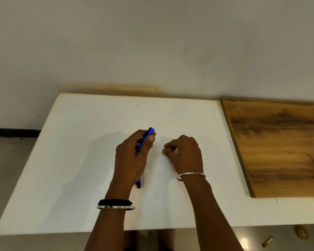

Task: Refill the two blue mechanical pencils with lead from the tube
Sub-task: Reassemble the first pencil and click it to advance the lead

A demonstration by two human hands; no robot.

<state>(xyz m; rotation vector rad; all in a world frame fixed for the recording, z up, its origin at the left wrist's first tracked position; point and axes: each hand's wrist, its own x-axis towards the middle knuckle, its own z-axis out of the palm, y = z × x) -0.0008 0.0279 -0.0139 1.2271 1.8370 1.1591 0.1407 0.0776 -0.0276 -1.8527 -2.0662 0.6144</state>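
My left hand [132, 156] grips a blue mechanical pencil [147, 136] above the white table [71, 160], its top end sticking out past my thumb. A second blue pencil [138, 183] lies on the table under my left wrist, mostly hidden. My right hand [184, 153] hovers just right of the left one, thumb and forefinger pinched together on something too thin to make out. The lead tube is not visible.
A wooden board [279, 145] lies on the table's right part. The wall [152, 42] rises directly behind the table. On the floor at bottom right are a small brown round object [301, 232] and a small tube-like item [267, 241].
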